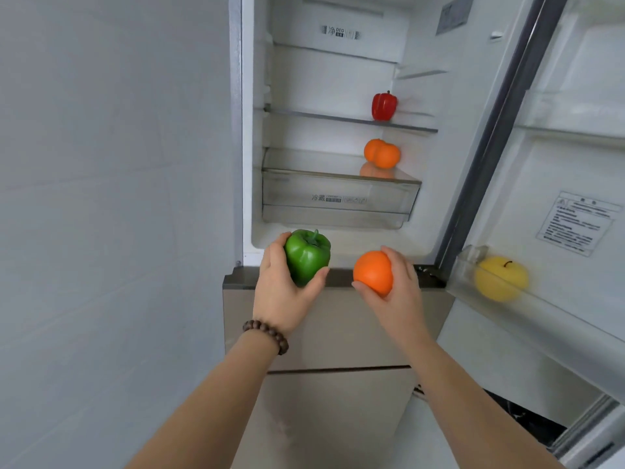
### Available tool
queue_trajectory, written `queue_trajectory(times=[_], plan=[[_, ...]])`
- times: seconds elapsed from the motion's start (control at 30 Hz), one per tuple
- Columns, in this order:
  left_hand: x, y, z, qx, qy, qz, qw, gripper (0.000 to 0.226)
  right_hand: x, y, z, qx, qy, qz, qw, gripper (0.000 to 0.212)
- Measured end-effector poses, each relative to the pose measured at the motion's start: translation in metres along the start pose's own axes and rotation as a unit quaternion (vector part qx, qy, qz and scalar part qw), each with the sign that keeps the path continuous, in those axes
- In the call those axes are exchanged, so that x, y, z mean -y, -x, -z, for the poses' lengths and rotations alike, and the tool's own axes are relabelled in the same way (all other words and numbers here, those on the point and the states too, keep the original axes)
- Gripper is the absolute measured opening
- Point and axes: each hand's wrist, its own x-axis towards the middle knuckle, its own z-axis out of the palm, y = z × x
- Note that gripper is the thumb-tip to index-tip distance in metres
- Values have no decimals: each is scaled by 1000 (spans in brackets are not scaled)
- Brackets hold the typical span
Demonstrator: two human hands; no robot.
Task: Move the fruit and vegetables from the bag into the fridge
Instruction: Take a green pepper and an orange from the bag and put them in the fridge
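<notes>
At lower centre, the left hand [282,286] grips a green bell pepper [307,256] and the right hand [394,286] an orange [373,272], both raised toward the open fridge [338,72] for shelving.

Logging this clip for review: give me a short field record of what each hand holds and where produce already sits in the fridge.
left hand: holds green pepper
right hand: holds orange
hands' position: in front of the open fridge, below its drawer
upper glass shelf: red pepper, upright
shelf above drawer: two oranges, touching
door bin: yellow apple
bag: not in view
</notes>
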Motion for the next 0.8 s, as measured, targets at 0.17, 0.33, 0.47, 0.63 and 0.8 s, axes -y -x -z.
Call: queue_trajectory(times=[0.17,0.33,0.47,0.63,0.8], plan=[[19,-70,-24,-16,5,-37,999,69,-25,-74,-21,-31,6,-9,999,74],[33,-159,-65,-16,25,-69,997,84,-49,-154,-44,-61,-26,6,998,73],[43,-221,-93,-34,4,-109,993,87,-66,-221,-54,-102,-48,13,994,75],[57,-273,-116,-51,-11,-135,989,82,-74,-295,-68,-140,-47,23,989,73],[70,-306,-123,-63,-18,-133,989,81,-78,-369,-81,-6,12,10,1000,80]])
